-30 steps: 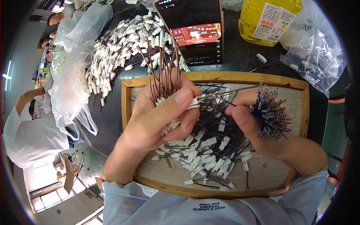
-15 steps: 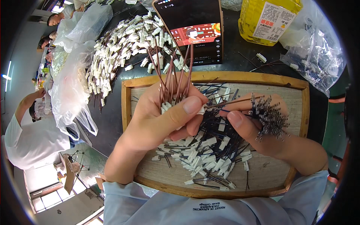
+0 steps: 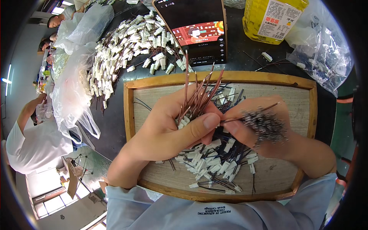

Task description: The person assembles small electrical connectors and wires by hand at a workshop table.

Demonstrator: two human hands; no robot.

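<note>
At frame centre, I see my left hand (image 3: 168,128) clamped around thin brown wires (image 3: 199,96); my right hand (image 3: 255,126) pinches a bristly wire bundle (image 3: 266,124).

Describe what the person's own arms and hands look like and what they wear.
Both hands, left hand and right hand, are bare, with no gloves, rings or watch showing. The forearms are bare too. Light blue sleeves end near the elbows, part of a light blue garment with small dark print on the chest.
</note>
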